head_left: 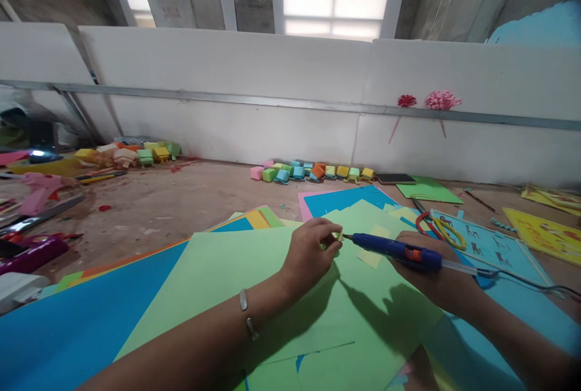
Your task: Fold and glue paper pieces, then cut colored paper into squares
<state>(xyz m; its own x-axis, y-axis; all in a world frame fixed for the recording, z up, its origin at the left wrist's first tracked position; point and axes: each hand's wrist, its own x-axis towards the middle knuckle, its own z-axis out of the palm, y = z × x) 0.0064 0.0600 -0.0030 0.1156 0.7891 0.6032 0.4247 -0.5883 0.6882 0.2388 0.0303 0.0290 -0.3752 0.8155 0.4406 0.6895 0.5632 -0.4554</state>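
My left hand (313,249) pinches a tiny pale yellow paper piece (338,236) between thumb and fingertips, above green paper sheets (245,276). In my right hand (431,279) is a blue hot glue gun (397,250), its nozzle pointing left and right at the small piece; whether it touches cannot be told. A clear glue stick (458,267) sticks out of the gun's back end, and a dark cord runs off to the right. Below the nozzle, pale yellow paper squares (374,246) lie on the green sheet.
Scissors (440,227) with red and yellow handles lie right of my hands on a printed blue sheet (485,246). Small folded paper figures (313,171) line the wall. A pink glue gun (40,191) lies at left, a dark phone (396,179) at the back.
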